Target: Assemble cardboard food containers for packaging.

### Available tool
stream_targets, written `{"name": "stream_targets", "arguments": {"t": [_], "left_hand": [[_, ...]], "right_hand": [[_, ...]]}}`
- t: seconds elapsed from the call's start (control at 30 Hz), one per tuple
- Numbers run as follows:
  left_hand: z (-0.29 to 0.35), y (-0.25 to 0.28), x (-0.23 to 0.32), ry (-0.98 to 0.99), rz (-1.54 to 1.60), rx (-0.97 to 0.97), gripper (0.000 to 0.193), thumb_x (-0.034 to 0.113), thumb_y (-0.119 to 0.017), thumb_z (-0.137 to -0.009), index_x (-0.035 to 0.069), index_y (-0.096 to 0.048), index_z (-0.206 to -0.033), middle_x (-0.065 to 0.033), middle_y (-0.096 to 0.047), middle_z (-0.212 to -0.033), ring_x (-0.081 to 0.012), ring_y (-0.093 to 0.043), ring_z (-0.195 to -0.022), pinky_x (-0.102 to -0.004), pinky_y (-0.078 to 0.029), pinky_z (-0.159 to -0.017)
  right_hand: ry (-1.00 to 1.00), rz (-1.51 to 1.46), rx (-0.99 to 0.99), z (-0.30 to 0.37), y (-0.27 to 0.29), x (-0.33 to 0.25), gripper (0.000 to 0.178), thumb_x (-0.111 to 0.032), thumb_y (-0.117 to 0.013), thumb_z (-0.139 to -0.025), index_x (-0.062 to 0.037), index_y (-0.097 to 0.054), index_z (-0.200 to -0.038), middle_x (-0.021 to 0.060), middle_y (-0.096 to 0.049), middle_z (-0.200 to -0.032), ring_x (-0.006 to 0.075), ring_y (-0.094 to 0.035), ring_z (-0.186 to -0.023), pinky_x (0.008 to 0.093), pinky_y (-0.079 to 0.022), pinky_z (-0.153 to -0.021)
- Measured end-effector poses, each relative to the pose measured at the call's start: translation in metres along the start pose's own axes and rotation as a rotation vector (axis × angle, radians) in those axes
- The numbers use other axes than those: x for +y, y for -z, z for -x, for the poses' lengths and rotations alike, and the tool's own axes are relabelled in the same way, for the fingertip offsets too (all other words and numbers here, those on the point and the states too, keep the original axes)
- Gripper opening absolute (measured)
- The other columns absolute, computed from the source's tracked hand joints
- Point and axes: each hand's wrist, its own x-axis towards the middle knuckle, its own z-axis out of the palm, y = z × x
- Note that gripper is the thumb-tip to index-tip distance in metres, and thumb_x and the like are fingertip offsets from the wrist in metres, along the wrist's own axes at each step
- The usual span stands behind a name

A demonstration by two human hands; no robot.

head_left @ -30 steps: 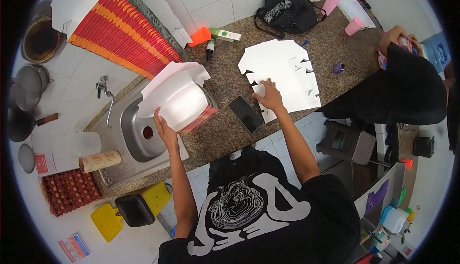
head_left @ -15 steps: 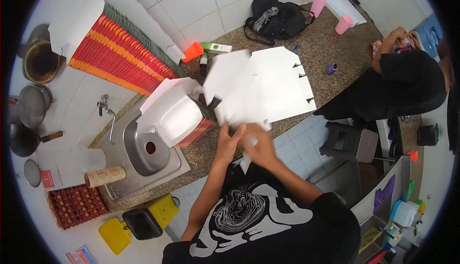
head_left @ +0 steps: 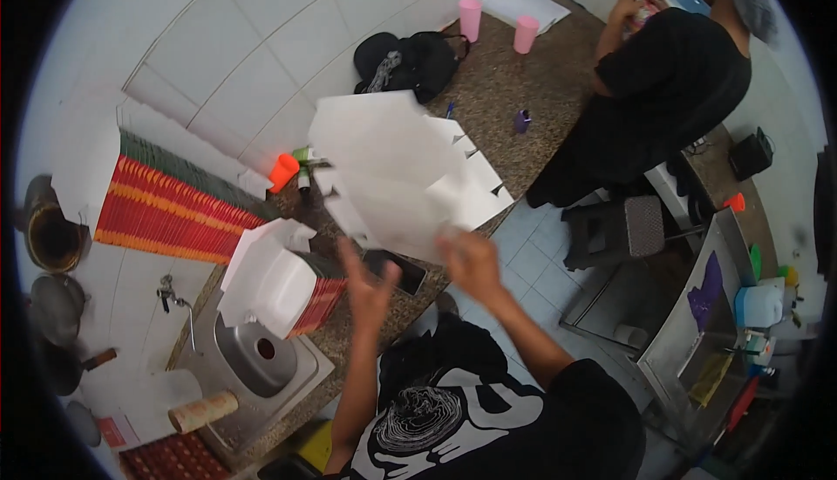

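Note:
My right hand (head_left: 473, 262) pinches the near edge of a white flat cardboard box blank (head_left: 384, 166), which is blurred by motion. Under it, another notched white box blank (head_left: 486, 190) lies on the counter, partly covered. My left hand (head_left: 370, 292) is open with its fingers spread, just off the near left side of the held blank. Left of that hand stands a short nested stack of folded cardboard boxes (head_left: 279, 281), white inside and red outside. A dark phone-like flat object (head_left: 408, 272) lies on the counter between my hands.
A tall stack of red and orange boxes (head_left: 174, 205) leans along the wall beyond the sink (head_left: 253, 349). An orange cup (head_left: 283, 172), a black bag (head_left: 410, 63) and pink cups (head_left: 526, 35) stand on the granite counter (head_left: 558, 79). Another person (head_left: 676, 70) stands at right.
The head view has shifted. My left hand has come off the cardboard and opened. My right hand keeps the blank, which has swung over the one beneath. The other person now stands more upright.

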Motion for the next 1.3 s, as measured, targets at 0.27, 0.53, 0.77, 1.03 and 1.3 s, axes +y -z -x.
{"name": "stream_targets", "arguments": {"t": [0.27, 0.53, 0.77, 1.03, 1.3], "left_hand": [[-0.009, -0.002, 0.065, 0.354, 0.731, 0.124, 0.028, 0.006, -0.067, -0.091, 0.0, -0.059, -0.117, -0.007, -0.065, -0.108, -0.0162, -0.062, -0.1, -0.0305, -0.05, -0.087], [-0.022, -0.031, 0.064, 0.344, 0.952, 0.011, 0.012, 0.012, -0.071, -0.091, 0.005, -0.064, -0.098, -0.0028, -0.066, -0.093, -0.0124, -0.064, -0.084, -0.028, -0.053, -0.075], [0.0, -0.066, 0.056, 0.232, 0.612, 0.079, 0.019, 0.018, -0.062, -0.098, 0.003, -0.063, -0.11, -0.0018, -0.065, -0.099, -0.0096, -0.062, -0.087, -0.027, -0.055, -0.071], [-0.011, -0.055, 0.067, 0.294, 0.715, -0.123, 0.032, 0.03, -0.051, -0.104, 0.002, -0.062, -0.113, -0.005, -0.064, -0.107, -0.0114, -0.063, -0.091, -0.0281, -0.053, -0.074], [0.024, -0.084, 0.058, 0.248, 0.9, 0.065, 0.031, 0.029, -0.05, -0.105, 0.002, -0.063, -0.112, -0.0021, -0.064, -0.097, -0.0088, -0.059, -0.085, -0.024, -0.047, -0.074]], "right_hand": [[0.371, 0.121, -0.433, 0.029, 0.009, -0.019, 0.071, -0.025, -0.068, -0.087, -0.0129, -0.038, -0.15, 0.0167, -0.022, -0.159, 0.0419, -0.023, -0.144, 0.0578, -0.017, -0.116], [-0.525, -0.805, -0.217, 0.053, -0.014, -0.014, 0.038, -0.01, -0.05, -0.099, 0.0009, -0.053, -0.136, 0.0195, -0.059, -0.13, 0.0264, -0.064, -0.112, 0.0296, -0.045, -0.099], [0.361, 0.153, 0.109, 0.024, 0.011, -0.003, 0.045, -0.01, -0.071, -0.086, -0.0086, -0.06, -0.13, 0.0183, -0.055, -0.136, 0.037, -0.057, -0.122, 0.0406, -0.051, -0.097], [0.193, -0.254, -0.095, 0.03, 0.021, 0.003, 0.048, -0.007, -0.072, -0.084, -0.0036, -0.059, -0.13, 0.0207, -0.05, -0.142, 0.0387, -0.048, -0.132, 0.0429, -0.043, -0.107], [0.238, -0.127, 0.153, 0.041, -0.01, 0.007, 0.041, -0.002, -0.075, -0.08, -0.0015, -0.067, -0.121, 0.0215, -0.046, -0.146, 0.0367, -0.047, -0.134, 0.0416, -0.042, -0.107]]}}
